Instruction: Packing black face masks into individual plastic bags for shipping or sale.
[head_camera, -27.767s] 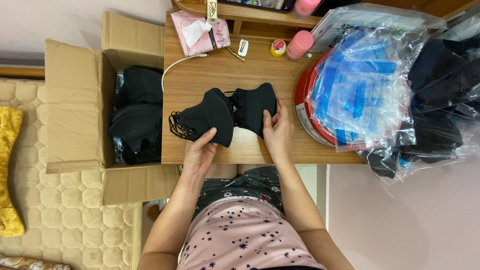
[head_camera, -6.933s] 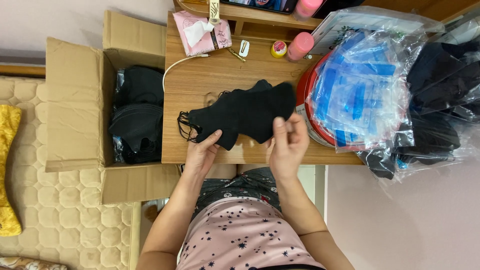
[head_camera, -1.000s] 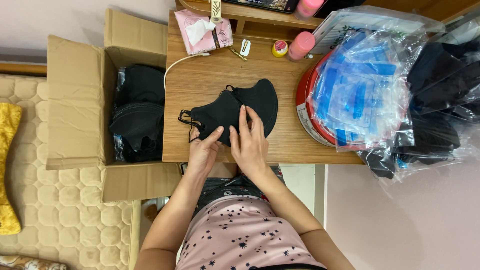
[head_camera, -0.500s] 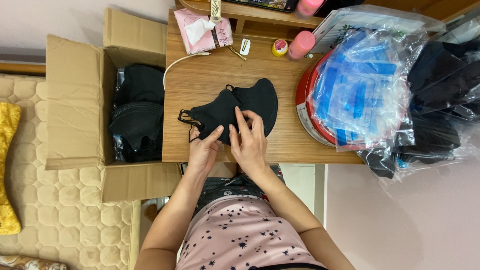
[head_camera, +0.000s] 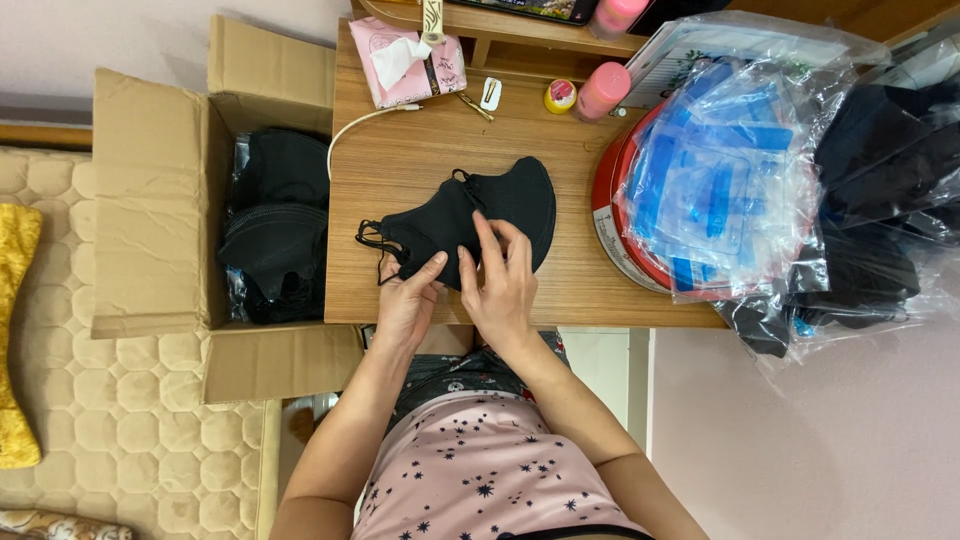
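On the wooden table (head_camera: 420, 170), the black masks (head_camera: 470, 215) now lie flat in one stack; a moment ago they were lifted. Both hands press on them: the left hand (head_camera: 408, 300) pinches the edge, the right hand (head_camera: 500, 285) lies flat, its grip open. One cardboard box (head_camera: 150, 200), two pink bottles (head_camera: 603, 90).

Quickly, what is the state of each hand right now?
Left hand: fingers pinching the lower edge of the black masks.
Right hand: open, fingers pressing flat on the masks.
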